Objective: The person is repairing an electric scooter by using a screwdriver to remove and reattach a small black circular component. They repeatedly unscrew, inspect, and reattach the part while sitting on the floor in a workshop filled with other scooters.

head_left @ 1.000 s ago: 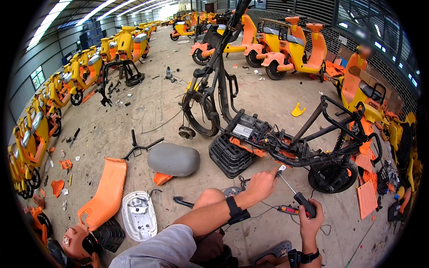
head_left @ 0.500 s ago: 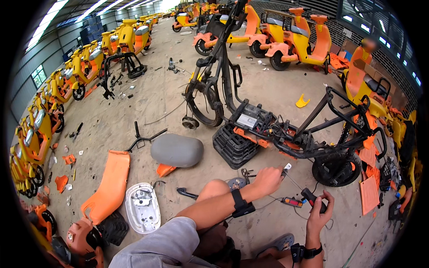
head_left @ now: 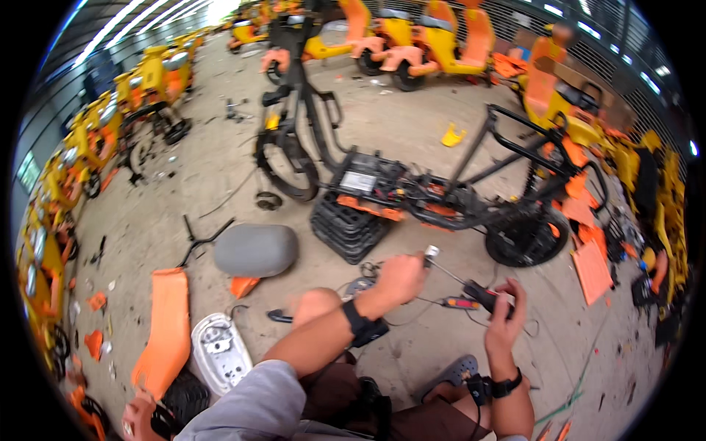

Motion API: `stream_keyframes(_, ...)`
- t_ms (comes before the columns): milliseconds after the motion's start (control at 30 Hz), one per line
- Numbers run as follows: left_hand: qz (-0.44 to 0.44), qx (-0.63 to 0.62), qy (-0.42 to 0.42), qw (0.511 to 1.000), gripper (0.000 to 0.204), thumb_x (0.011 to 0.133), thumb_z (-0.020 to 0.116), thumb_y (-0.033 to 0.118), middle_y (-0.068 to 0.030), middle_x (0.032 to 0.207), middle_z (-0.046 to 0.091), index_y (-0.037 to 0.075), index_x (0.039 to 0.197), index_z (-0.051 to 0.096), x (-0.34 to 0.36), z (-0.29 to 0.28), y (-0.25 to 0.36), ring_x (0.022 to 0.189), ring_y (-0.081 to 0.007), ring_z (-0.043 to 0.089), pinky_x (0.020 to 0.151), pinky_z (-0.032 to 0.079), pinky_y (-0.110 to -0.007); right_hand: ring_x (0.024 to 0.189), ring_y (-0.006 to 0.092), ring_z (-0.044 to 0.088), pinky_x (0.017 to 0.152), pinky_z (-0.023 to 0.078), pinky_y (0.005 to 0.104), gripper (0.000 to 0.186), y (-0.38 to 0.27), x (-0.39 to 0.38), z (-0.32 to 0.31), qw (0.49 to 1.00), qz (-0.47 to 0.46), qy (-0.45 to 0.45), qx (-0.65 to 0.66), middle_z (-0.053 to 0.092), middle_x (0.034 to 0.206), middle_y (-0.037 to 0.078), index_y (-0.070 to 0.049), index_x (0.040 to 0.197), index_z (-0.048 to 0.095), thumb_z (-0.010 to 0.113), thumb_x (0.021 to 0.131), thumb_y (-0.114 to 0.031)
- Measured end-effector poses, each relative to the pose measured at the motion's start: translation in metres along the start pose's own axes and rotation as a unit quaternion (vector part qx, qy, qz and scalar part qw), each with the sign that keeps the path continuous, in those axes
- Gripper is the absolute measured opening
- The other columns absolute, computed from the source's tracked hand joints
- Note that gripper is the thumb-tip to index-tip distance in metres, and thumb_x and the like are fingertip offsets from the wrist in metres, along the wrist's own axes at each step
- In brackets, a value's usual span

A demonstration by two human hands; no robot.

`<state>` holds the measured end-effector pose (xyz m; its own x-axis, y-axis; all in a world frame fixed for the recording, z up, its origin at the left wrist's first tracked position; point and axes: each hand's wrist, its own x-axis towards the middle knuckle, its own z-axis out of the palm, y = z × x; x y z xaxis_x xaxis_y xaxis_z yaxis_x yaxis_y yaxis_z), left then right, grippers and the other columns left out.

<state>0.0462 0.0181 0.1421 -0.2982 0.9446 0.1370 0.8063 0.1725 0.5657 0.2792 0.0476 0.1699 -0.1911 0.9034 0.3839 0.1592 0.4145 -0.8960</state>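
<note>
My left hand (head_left: 401, 279) is closed, with a small pale piece (head_left: 432, 251) at its fingertips; the piece's kind is too small and blurred to tell. In my right hand (head_left: 504, 317) is a screwdriver (head_left: 482, 295) with a dark handle, its thin metal shaft pointing up and left to the pale piece. Whether the tip touches it, I cannot tell. Just below the shaft, a red-and-dark tool (head_left: 460, 303) lies on the floor with a cable near it. Beyond both hands stands a stripped black scooter frame (head_left: 463, 213) with exposed wiring.
A black crate (head_left: 347, 234) sits under the frame. To the left lie a grey seat (head_left: 256, 250), an orange panel (head_left: 168, 323) and a white oval shell (head_left: 220, 354). Yellow-and-orange scooters (head_left: 441, 45) line the back and left. Orange scraps (head_left: 590, 273) lie at right.
My view has swung right and down, so the scene sits further left and higher in it. Both hands keep their holds, and the screwdriver still points at the pale piece.
</note>
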Motion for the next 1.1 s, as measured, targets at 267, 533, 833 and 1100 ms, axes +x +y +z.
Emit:
stream_keyframes(267, 0.027, -0.034, 0.003, 0.999, 0.023, 0.086, 0.063, 0.019, -0.0234, 0.069, 0.062, -0.003, 0.092, 0.059, 0.000, 0.006, -0.004, 0.068, -0.0432, 0.062, 0.063, 0.049, -0.051, 0.073, 0.0091, 0.046, 0.065, 0.040, 0.0211, 0.054, -0.002, -0.001, 0.005, 0.993, -0.082, 0.016, -0.079, 0.052, 0.115, 0.007, -0.005, 0.135, 0.046, 0.058, 0.083, 0.002)
stream_keyframes(533, 0.043, -0.032, 0.033, 0.998, 0.026, 0.085, 0.063, 0.017, -0.0214, 0.068, 0.062, -0.003, 0.101, 0.056, -0.002, 0.006, -0.004, 0.066, -0.0430, 0.062, 0.059, 0.048, -0.052, 0.088, 0.0138, 0.052, 0.077, 0.042, 0.0259, 0.053, 0.001, 0.000, 0.008, 0.996, -0.047, 0.021, -0.070, 0.053, 0.113, 0.009, -0.004, 0.137, 0.045, 0.054, 0.085, -0.002)
stream_keyframes(833, 0.059, 0.003, 0.000, 0.998, 0.029, 0.086, 0.063, 0.015, -0.0201, 0.068, 0.063, -0.004, 0.106, 0.056, -0.001, 0.010, -0.011, 0.066, -0.0414, 0.062, 0.056, 0.048, -0.051, 0.088, 0.0136, 0.053, 0.075, 0.043, 0.0246, 0.051, 0.005, 0.002, 0.010, 1.000, 0.000, 0.017, -0.005, 0.053, 0.117, 0.009, -0.004, 0.138, 0.043, 0.052, 0.087, -0.003)
stream_keyframes(1100, 0.065, 0.021, -0.015, 0.998, 0.031, 0.085, 0.063, 0.015, -0.0188, 0.068, 0.063, -0.004, 0.108, 0.057, -0.002, 0.015, -0.012, 0.066, -0.0398, 0.063, 0.056, 0.048, -0.049, 0.077, 0.0077, 0.051, 0.063, 0.042, 0.0201, 0.049, -0.002, 0.000, 0.012, 0.999, 0.007, 0.022, 0.023, 0.053, 0.117, 0.008, -0.006, 0.139, 0.042, 0.052, 0.091, -0.004)
